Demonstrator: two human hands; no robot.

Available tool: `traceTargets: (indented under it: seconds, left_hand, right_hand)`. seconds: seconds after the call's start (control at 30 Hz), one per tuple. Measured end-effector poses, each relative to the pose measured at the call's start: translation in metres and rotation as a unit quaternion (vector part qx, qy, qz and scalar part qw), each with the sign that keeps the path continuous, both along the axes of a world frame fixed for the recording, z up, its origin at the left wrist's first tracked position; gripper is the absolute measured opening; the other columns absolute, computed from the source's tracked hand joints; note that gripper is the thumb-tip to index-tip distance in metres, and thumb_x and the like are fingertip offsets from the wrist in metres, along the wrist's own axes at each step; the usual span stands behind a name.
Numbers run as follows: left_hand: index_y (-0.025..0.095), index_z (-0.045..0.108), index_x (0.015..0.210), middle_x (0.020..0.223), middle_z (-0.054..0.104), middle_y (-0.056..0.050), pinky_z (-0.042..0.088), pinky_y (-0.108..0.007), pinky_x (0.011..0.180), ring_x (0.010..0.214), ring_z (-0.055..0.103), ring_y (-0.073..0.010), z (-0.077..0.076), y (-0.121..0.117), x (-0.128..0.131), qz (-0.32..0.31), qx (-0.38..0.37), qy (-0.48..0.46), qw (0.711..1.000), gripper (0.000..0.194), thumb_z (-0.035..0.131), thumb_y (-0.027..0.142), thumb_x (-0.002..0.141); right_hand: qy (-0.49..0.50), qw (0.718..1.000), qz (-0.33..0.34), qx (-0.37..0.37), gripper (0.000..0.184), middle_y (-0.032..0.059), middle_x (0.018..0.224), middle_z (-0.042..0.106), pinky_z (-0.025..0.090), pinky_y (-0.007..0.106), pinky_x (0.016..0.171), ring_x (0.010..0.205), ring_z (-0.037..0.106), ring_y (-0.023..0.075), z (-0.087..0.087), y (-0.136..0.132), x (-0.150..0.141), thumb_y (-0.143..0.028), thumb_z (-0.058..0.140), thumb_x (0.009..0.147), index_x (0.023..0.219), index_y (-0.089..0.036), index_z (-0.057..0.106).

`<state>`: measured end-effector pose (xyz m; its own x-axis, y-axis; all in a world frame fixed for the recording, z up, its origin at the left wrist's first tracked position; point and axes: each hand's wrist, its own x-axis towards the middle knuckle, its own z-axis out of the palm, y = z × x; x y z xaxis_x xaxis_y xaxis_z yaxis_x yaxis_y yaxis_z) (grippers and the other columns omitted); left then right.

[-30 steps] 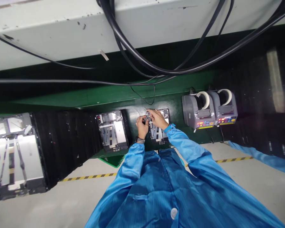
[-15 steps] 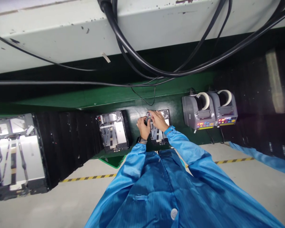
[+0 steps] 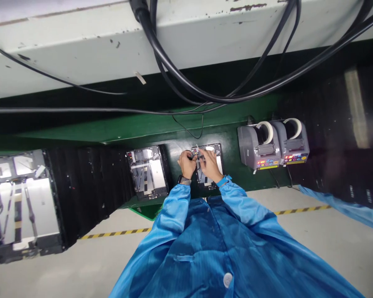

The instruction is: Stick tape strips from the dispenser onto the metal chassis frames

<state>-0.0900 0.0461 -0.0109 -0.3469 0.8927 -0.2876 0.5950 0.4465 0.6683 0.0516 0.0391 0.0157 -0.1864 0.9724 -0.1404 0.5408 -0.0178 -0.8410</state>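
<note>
An opened tablet [image 3: 219, 162], with silver battery plates and dark flat cables, lies on the green bench beneath my hands. My left hand [image 3: 187, 164] is at its upper left corner, fingers curled and thumb pressed in toward the small parts there. Over the upper middle of the tablet is my right hand [image 3: 210, 166], its thumb and fingers bent together close to the left thumb. A thin pale strip [image 3: 197, 147] sticks up by the right fingertips. Whatever either hand pinches is too small and too covered to make out.
Left of my hands is a second opened tablet [image 3: 151, 171] on a black stack; a larger-looking one [image 3: 34, 207] tops the black stack at far left. Two grey tape dispensers [image 3: 261, 145] with lit displays stand right. Black cables [image 3: 205, 99] hang across the bench's back.
My right hand has shifted slightly right and down, uncovering more of the tablet's top edge and the pale strip. My left hand stays at the same corner.
</note>
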Motion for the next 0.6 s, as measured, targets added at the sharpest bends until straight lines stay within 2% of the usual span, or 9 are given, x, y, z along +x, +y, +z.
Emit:
traceTargets:
  seconds: [0.03, 0.07, 0.17, 0.2, 0.27, 0.37, 0.6]
  left_hand:
    - [0.024, 0.064, 0.100, 0.089, 0.064, 0.000, 0.037, -0.036, 0.087, 0.092, 0.059, -0.0202, 0.000, 0.000, 0.000, -0.001, 0.005, -0.002, 1.000, 0.025, 0.080, 0.019, 0.081]
    - [0.024, 0.064, 0.102, 0.090, 0.063, 0.000, 0.037, -0.036, 0.087, 0.091, 0.058, -0.0201, 0.000, -0.001, 0.000, -0.002, 0.012, -0.003, 1.000, 0.026, 0.079, 0.019, 0.081]
    - [0.025, 0.065, 0.106, 0.095, 0.062, -0.001, 0.038, -0.037, 0.088, 0.090, 0.056, -0.0201, -0.002, -0.005, 0.002, 0.001, 0.032, -0.004, 0.999, 0.027, 0.078, 0.019, 0.083]
    - [0.025, 0.066, 0.107, 0.097, 0.062, -0.002, 0.038, -0.037, 0.089, 0.091, 0.055, -0.0202, -0.002, -0.006, 0.002, 0.002, 0.036, -0.003, 0.999, 0.027, 0.078, 0.019, 0.083]
    - [0.025, 0.067, 0.106, 0.101, 0.062, -0.003, 0.038, -0.038, 0.091, 0.091, 0.055, -0.0205, -0.003, -0.007, 0.003, 0.003, 0.039, -0.004, 0.999, 0.025, 0.077, 0.019, 0.084]
    - [0.025, 0.068, 0.106, 0.103, 0.062, -0.004, 0.038, -0.039, 0.092, 0.092, 0.055, -0.0212, -0.003, -0.008, 0.004, 0.004, 0.041, -0.008, 0.999, 0.024, 0.076, 0.019, 0.084]
    - [0.027, 0.071, 0.106, 0.106, 0.061, -0.005, 0.038, -0.041, 0.096, 0.100, 0.056, -0.0235, -0.002, -0.010, 0.004, -0.011, 0.057, -0.022, 0.998, 0.022, 0.074, 0.018, 0.086]
  right_hand:
    - [0.072, 0.996, -0.040, -0.044, 0.051, 0.0117, 0.115, 0.066, 0.045, 0.044, 0.095, 0.108, 0.057, 0.0287, 0.001, -0.007, -0.001, -0.024, 0.054, 0.093, 0.144, -0.019, 0.056]
    - [0.154, 0.980, -0.077, -0.101, 0.050, 0.0086, 0.107, 0.068, 0.047, 0.040, 0.088, 0.099, 0.060, 0.0259, 0.001, -0.014, -0.002, -0.028, 0.058, 0.092, 0.142, -0.021, 0.056]
    - [0.360, 0.881, -0.167, -0.259, 0.051, -0.0002, 0.084, 0.067, 0.045, 0.031, 0.069, 0.071, 0.058, 0.0173, -0.002, -0.031, -0.009, -0.036, 0.068, 0.085, 0.134, -0.024, 0.060]
    - [0.401, 0.849, -0.188, -0.288, 0.052, -0.0016, 0.080, 0.066, 0.043, 0.029, 0.066, 0.067, 0.056, 0.0156, -0.004, -0.035, -0.011, -0.036, 0.071, 0.082, 0.132, -0.024, 0.061]
    - [0.452, 0.807, -0.218, -0.312, 0.055, -0.0027, 0.077, 0.066, 0.041, 0.027, 0.062, 0.065, 0.055, 0.0141, -0.006, -0.039, -0.015, -0.034, 0.075, 0.078, 0.130, -0.024, 0.063]
    - [0.490, 0.778, -0.225, -0.323, 0.058, -0.0027, 0.075, 0.066, 0.042, 0.026, 0.061, 0.066, 0.057, 0.0143, -0.008, -0.039, -0.020, -0.032, 0.077, 0.076, 0.133, -0.024, 0.064]
    - [0.509, 0.751, -0.248, -0.341, 0.061, -0.0031, 0.071, 0.063, 0.040, 0.025, 0.056, 0.063, 0.057, 0.0135, -0.006, -0.038, -0.025, -0.036, 0.077, 0.080, 0.137, -0.022, 0.062]
